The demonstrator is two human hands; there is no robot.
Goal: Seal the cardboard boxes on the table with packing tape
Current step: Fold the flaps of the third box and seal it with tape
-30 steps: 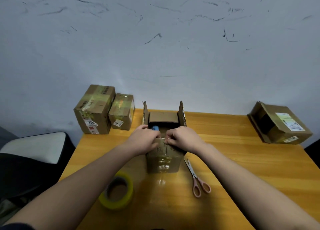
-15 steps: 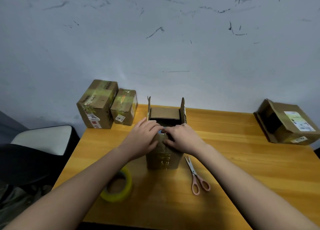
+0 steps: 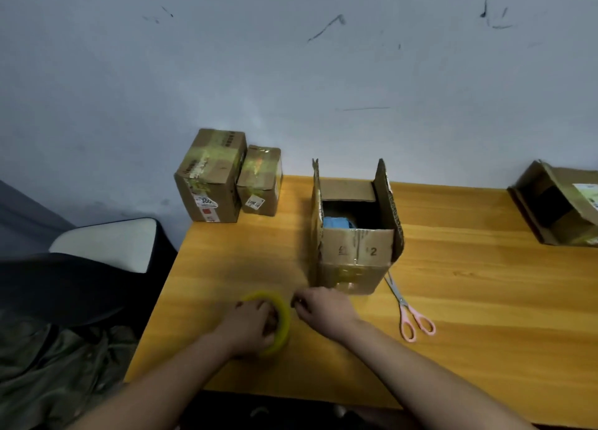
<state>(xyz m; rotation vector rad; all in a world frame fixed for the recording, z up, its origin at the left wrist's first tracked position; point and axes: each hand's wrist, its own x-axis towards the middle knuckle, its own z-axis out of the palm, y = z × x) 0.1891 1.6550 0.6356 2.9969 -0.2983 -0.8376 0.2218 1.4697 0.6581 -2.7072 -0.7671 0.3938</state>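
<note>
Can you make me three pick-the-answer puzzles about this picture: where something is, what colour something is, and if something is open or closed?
1. Where do the scissors lie?
A. inside the open box
B. on the table, right of the open box
C. on the chair

2. What colour are the scissor handles?
A. pink
B. blue
C. black

3. How are the flaps of the middle box?
A. taped flat
C. torn off
B. standing up, box open

Answers:
1 B: they lie on the table by the box's right bottom corner.
2 A: both loops look pink.
3 B: the side flaps stand upright and something blue shows inside.

Bonus: the left hand grips the yellow tape roll, and the right hand pinches beside it.
</note>
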